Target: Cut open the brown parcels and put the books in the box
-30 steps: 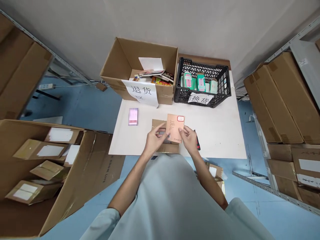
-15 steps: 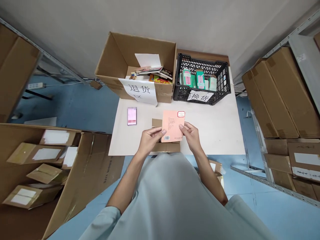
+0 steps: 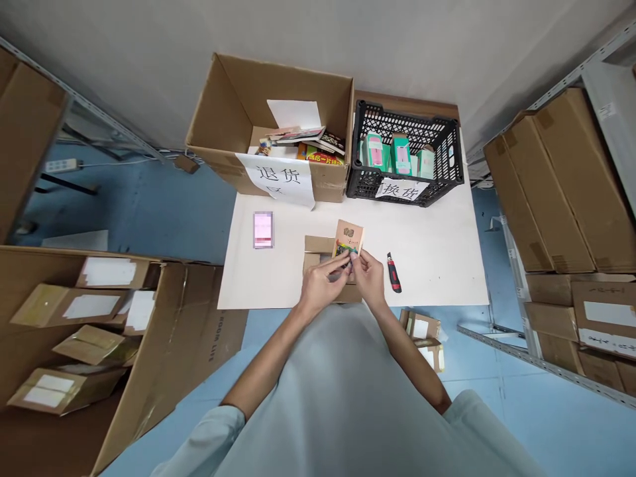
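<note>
A small thin book (image 3: 349, 233) with a pinkish-tan cover and a colourful picture on its lower half is held up in front of me, slightly tilted. My right hand (image 3: 369, 277) is closed on its lower right edge. The fingers of my left hand (image 3: 322, 285) are pinched at the lower left of the cover, meeting the right fingertips. Under the book and hands sits an open small cardboard box (image 3: 318, 244), mostly covered. A red and black utility knife (image 3: 393, 273) lies on the white table (image 3: 437, 245) to the right of my right hand.
A phone-like pink-screened item (image 3: 263, 230) lies at the table's left. Behind stand a large carton (image 3: 228, 169) of books and a black plastic crate (image 3: 355, 179) of green boxes, both with paper signs. Left is a big carton (image 3: 199, 311) of parcels; shelving with cartons (image 3: 566, 185) flanks the right.
The book has turned from its pink back, with barcode and label, to its illustrated front. Both hands have drawn together at its lower edge, and the utility knife has come into sight.
</note>
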The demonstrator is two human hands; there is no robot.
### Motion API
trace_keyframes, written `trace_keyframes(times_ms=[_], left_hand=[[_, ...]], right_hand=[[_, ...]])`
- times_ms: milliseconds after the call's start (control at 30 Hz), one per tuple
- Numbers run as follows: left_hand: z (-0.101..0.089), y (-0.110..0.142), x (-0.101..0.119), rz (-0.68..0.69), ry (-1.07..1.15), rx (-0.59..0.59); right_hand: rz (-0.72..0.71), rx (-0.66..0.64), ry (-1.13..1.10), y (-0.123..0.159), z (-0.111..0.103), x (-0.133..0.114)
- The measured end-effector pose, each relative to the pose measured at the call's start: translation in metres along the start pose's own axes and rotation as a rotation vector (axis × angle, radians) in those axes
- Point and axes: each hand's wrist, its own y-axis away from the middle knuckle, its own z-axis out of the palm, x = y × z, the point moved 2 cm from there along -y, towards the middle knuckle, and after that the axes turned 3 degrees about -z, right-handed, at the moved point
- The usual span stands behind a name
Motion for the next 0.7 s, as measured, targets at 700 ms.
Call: trace_keyframes(times_ms=[700], left_hand=[[-0.055,-0.026,0.013,-0.352,0.426,0.068]], right_hand=[[0.082,-0.115,-0.105,-0.033,-0.024,-0.021]])
